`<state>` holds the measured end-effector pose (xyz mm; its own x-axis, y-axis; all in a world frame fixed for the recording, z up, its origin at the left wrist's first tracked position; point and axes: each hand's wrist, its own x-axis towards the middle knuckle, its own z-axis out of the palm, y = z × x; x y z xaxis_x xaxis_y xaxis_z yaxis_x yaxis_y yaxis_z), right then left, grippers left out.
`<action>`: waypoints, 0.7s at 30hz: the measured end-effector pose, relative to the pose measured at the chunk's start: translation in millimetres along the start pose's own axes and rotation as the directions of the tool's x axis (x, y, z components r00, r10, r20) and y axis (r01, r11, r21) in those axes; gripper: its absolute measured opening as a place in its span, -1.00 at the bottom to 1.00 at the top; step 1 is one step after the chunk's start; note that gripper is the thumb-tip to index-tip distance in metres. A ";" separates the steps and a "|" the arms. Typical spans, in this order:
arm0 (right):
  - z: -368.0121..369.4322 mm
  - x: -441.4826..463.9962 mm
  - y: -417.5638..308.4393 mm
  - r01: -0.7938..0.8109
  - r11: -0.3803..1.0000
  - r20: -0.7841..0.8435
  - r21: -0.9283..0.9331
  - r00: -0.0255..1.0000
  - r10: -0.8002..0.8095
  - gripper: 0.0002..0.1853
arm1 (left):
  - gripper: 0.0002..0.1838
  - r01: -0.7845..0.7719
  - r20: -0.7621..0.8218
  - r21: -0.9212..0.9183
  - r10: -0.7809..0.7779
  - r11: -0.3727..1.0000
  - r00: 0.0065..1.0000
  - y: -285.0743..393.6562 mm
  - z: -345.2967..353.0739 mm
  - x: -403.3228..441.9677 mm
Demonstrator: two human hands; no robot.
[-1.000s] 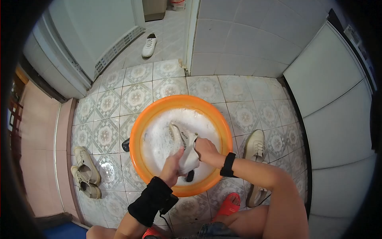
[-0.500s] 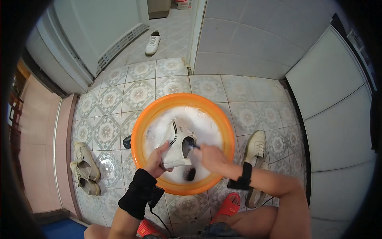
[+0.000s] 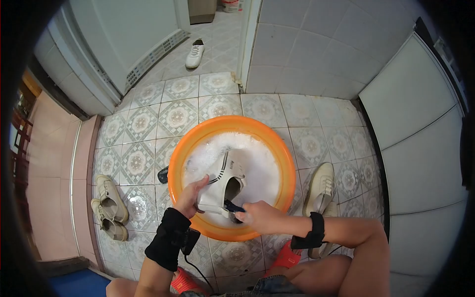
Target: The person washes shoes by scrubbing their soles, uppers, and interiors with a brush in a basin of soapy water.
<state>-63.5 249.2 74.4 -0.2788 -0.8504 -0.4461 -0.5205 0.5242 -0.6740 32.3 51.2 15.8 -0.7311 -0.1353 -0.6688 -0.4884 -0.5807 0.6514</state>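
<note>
A white shoe (image 3: 230, 171) with black stripes is tilted over an orange basin (image 3: 178, 148) of foamy water (image 3: 262, 173). My left hand (image 3: 192, 195) is closed around its sole and heel side. In my right hand (image 3: 260, 217) is the dark blue handle of a brush (image 3: 234, 208), its end at the heel rim of the shoe's opening. The brush's bristles are hidden. A dark object in the foam beneath the handle is mostly covered.
A pair of cream shoes (image 3: 110, 208) lies on the tiles at left, and another pair (image 3: 320, 190) at right. A single white shoe (image 3: 195, 54) rests by the doorway. Something black (image 3: 163, 174) touches the basin's left side. A white cabinet (image 3: 420, 148) borders the right.
The brush in my right hand has moved from inside the shoe's opening down toward its heel rim. My left hand keeps its hold on the shoe, which is turned slightly.
</note>
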 end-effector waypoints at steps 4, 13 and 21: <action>-5.6 4.2 -1.1 -0.139 0.916 0.139 0.377 0.986 0.093 -0.54 | -0.59 -0.047 -0.157 -0.258 0.006 0.965 0.988 8.7 33.5 -11.2; -15.1 28.2 -2.2 -0.390 -0.045 0.393 0.920 0.914 0.100 -0.62 | -0.52 -0.255 -0.149 -0.275 0.220 0.927 0.964 -32.0 44.2 7.6; -15.1 32.3 11.5 -0.512 0.224 0.447 0.829 0.848 0.283 -0.58 | -0.55 -0.203 -0.160 -0.208 0.172 0.957 0.972 -34.0 37.0 5.0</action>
<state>-90.7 227.1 61.1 -0.0226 -0.5535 -0.8325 0.6952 0.5897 -0.4110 27.6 100.0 3.6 -0.7184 -0.3598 -0.5954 -0.2195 -0.6949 0.6848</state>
